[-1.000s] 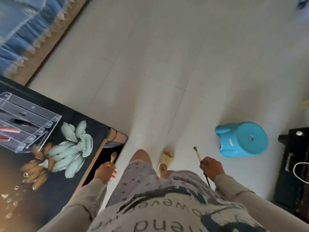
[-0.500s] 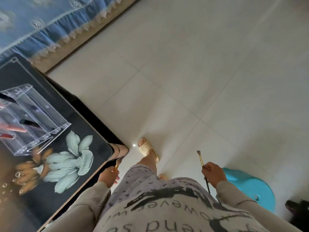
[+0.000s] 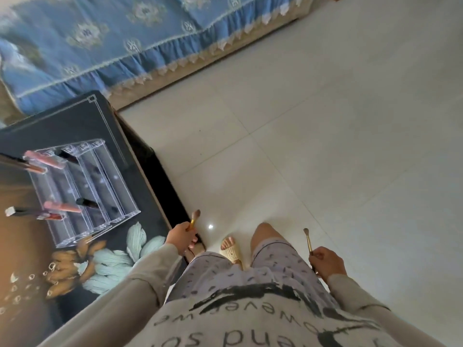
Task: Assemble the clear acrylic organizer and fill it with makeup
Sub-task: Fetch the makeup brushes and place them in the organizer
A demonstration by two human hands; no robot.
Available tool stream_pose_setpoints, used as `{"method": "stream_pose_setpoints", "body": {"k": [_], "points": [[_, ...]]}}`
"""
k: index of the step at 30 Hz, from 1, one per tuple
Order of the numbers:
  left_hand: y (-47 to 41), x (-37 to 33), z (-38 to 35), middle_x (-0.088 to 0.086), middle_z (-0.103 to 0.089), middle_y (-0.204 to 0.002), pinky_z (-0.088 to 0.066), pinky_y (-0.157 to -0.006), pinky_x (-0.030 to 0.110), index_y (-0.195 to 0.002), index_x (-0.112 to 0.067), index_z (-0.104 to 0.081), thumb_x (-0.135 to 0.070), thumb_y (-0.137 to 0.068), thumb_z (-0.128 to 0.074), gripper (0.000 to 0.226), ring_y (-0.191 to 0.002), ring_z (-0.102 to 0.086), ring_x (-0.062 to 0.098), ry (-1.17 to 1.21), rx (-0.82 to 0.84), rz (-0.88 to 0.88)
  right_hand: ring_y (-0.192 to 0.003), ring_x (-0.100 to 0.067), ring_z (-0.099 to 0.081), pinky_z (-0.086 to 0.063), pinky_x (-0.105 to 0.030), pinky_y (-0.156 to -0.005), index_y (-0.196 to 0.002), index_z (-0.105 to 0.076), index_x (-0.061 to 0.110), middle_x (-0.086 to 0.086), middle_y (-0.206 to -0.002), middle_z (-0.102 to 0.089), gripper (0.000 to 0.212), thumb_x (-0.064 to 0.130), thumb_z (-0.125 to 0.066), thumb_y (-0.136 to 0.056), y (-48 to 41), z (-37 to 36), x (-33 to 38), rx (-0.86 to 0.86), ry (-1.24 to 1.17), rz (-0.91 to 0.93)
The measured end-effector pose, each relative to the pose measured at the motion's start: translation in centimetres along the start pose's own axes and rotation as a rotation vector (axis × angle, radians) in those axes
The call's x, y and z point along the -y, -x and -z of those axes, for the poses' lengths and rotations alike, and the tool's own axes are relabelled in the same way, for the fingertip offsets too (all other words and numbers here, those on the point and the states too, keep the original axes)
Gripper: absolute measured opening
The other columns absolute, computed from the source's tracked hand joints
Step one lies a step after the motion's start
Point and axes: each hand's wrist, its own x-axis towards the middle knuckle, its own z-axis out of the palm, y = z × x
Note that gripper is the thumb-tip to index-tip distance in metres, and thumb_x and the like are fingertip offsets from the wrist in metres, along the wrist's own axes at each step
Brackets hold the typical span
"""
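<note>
The clear organizer (image 3: 107, 176) stands on the dark desk (image 3: 62, 121), towards its left part, just beyond a large printed flower on the desk top. It is a stepped set of long see-through rows. Pink tubes (image 3: 43, 158) and black tubes (image 3: 86, 202) stick out of the rows on its left side, while the rows on its right side look bare. The left hand (image 3: 181, 237) is at the near right edge of the desk, apart from the organizer, with its fingers curled round the handle of a fluffy brush (image 3: 195, 217). The soft head of the fluffy brush points away from the person. The right hand (image 3: 327, 262) is out over the pale tiled floor (image 3: 325, 146), well apart from the desk, beside the person's right thigh. Its fingers and thumb pinch the handle of a slim brush (image 3: 307, 240), whose small pale head also points away from the body; the dark lower end of that handle shows below the hand. Between the two hands are patterned shorts (image 3: 273, 261), a bare knee and a foot in a cream slipper (image 3: 231, 252) on the floor. A pale shirt with dark lettering (image 3: 250, 319) fills the bottom of the view. Beyond the desk, a blue frilled cover (image 3: 125, 41) with pale trim hangs down to the floor.
</note>
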Motion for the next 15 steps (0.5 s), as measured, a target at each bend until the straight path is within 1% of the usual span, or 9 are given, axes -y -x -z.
{"method": "stream_pose_setpoints", "body": {"k": [2,4,6,8,11,13,14,15], "points": [[-0.3,-0.4,0.4,0.000,-0.055,-0.057,-0.036,-0.045,0.023,-0.062,-0.017,-0.047,-0.006,-0.091,-0.039,0.031,-0.048,-0.049,0.016,0.022,-0.010,0.037,-0.080,-0.034,-0.062,-0.053,-0.044,-0.084,-0.081,-0.060,0.001,-0.018,-0.085,-0.065,0.004,0.002,-0.056,-0.081,-1.6,0.7,2.2,0.021,0.033,0.028],[-0.8,-0.3,0.7,0.002,-0.053,-0.057,-0.035,-0.047,0.023,-0.064,-0.016,-0.047,-0.005,-0.090,-0.038,0.030,-0.049,-0.049,0.019,0.058,-0.003,0.085,-0.072,-0.032,-0.059,-0.055,-0.043,-0.080,-0.078,-0.057,0.002,-0.017,-0.079,-0.062,0.003,0.001,-0.056,-0.081,-3.4,1.5,4.5,0.043,0.052,0.055],[-1.2,-0.3,0.9,0.007,-0.051,-0.061,-0.036,-0.056,0.027,-0.069,-0.010,-0.049,-0.005,-0.091,-0.039,0.025,-0.058,-0.049,0.023,0.112,-0.010,0.126,-0.066,-0.030,-0.057,-0.054,-0.041,-0.076,-0.076,-0.056,0.003,-0.016,-0.077,-0.061,0.006,0.000,-0.055,-0.081,-5.4,2.4,6.9,0.066,0.084,0.091],[-1.4,-0.3,1.0,0.012,-0.054,-0.071,-0.040,-0.068,0.032,-0.077,-0.008,-0.050,-0.009,-0.093,-0.041,0.018,-0.071,-0.052,0.026,0.137,-0.052,0.153,-0.064,-0.029,-0.056,-0.054,-0.039,-0.074,-0.075,-0.055,0.004,-0.015,-0.075,-0.060,0.008,0.000,-0.055,-0.082,-7.7,3.4,9.8,0.100,0.152,0.143],[-1.2,-0.7,1.0,0.014,-0.057,-0.078,-0.044,-0.073,0.033,-0.076,-0.009,-0.050,-0.011,-0.093,-0.043,0.018,-0.076,-0.054,0.025,0.176,-0.120,0.227,-0.066,-0.028,-0.055,-0.052,-0.039,-0.075,-0.073,-0.053,0.006,-0.015,-0.074,-0.060,0.010,0.003,-0.056,-0.082,-11.2,5.1,14.6,0.146,0.283,0.251],[-1.1,-1.2,0.7,0.013,-0.057,-0.076,-0.046,-0.074,0.034,-0.075,-0.008,-0.050,-0.010,-0.093,-0.045,0.019,-0.075,-0.053,0.024,0.220,-0.171,0.295,-0.071,-0.027,-0.053,-0.050,-0.037,-0.075,-0.075,-0.055,0.005,-0.016,-0.078,-0.061,0.008,0.006,-0.056,-0.083,-13.6,5.9,18.1,0.178,0.374,0.326],[-1.0,-1.5,0.5,0.011,-0.056,-0.070,-0.048,-0.071,0.034,-0.075,-0.007,-0.049,-0.009,-0.093,-0.044,0.019,-0.070,-0.053,0.024,0.257,-0.196,0.336,-0.074,-0.025,-0.053,-0.047,-0.033,-0.073,-0.077,-0.057,0.005,-0.016,-0.081,-0.062,0.007,0.007,-0.057,-0.084,-14.7,6.3,19.9,0.195,0.426,0.362],[-0.9,-1.7,0.1,0.008,-0.054,-0.063,-0.047,-0.062,0.030,-0.074,-0.006,-0.049,-0.009,-0.094,-0.043,0.020,-0.061,-0.053,0.023,0.304,-0.217,0.371,-0.075,-0.024,-0.052,-0.042,-0.029,-0.070,-0.079,-0.059,0.005,-0.015,-0.083,-0.062,0.007,0.008,-0.057,-0.084,-15.6,6.5,21.6,0.206,0.477,0.401]]}}
